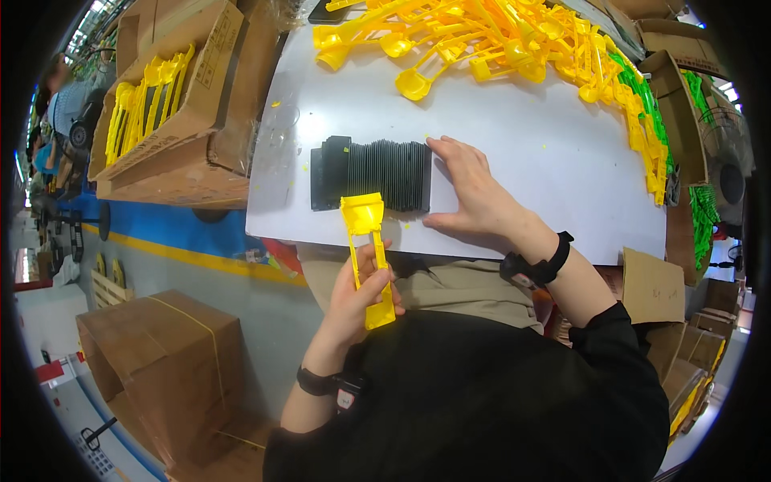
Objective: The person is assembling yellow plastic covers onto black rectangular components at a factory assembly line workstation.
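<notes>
Gripped in my left hand (361, 296) is a yellow plastic piece (363, 215) with a scoop-like end and a long open frame; it is held upright just off the table's near edge. Behind its top, a row of thin black plates (387, 173) stands on edge, packed tightly together, with several lying flatter at the left end. My right hand (475, 186) rests at the right end of this row, thumb and fingers spread apart around its end. Whether the fingertips press on the last plate is hard to make out.
Along the back and right of the white table (514, 145) lies a heap of yellow pieces (514, 48), with green ones (642, 96) beside it. At left stands a cardboard box (217, 120) holding more yellow pieces. Another carton (161, 353) stands on the floor, lower left.
</notes>
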